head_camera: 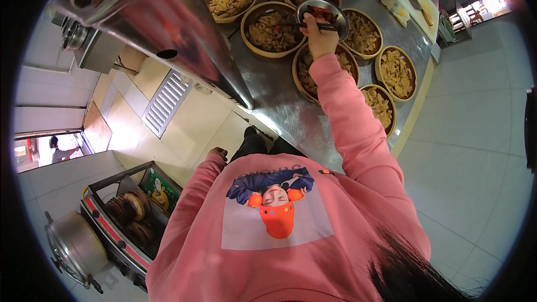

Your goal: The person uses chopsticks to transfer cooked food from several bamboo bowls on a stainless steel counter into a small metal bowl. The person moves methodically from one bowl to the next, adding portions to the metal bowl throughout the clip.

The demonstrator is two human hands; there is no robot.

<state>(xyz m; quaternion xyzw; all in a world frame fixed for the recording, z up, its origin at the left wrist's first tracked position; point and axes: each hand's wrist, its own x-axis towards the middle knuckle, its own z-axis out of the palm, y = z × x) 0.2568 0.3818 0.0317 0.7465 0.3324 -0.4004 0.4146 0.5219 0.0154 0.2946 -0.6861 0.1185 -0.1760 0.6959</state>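
My right hand (321, 37) holds a small steel bowl (345, 19) of red pepper pieces, along with dark chopsticks (329, 27) that lie across its near side. The chopsticks' far ends reach over a brown bowl (243, 35) of sliced, cooked-looking food with a red bit on it. Directly beneath my wrist is another such bowl (295, 77), partly hidden by my sleeve. More filled bowls (381, 35) stand around it on the steel table. My left hand (219, 153) hangs low beside my body, away from the table; its fingers look curled, and nothing is plainly seen in it.
A cutting board (419, 4) with a knife (415, 3) lies at the table's far right. A steel post (201, 46) rises at the left table edge. Lower left stand a metal cart (90, 209) and a large pot (77, 239). Beyond an opening is a person (58, 151).
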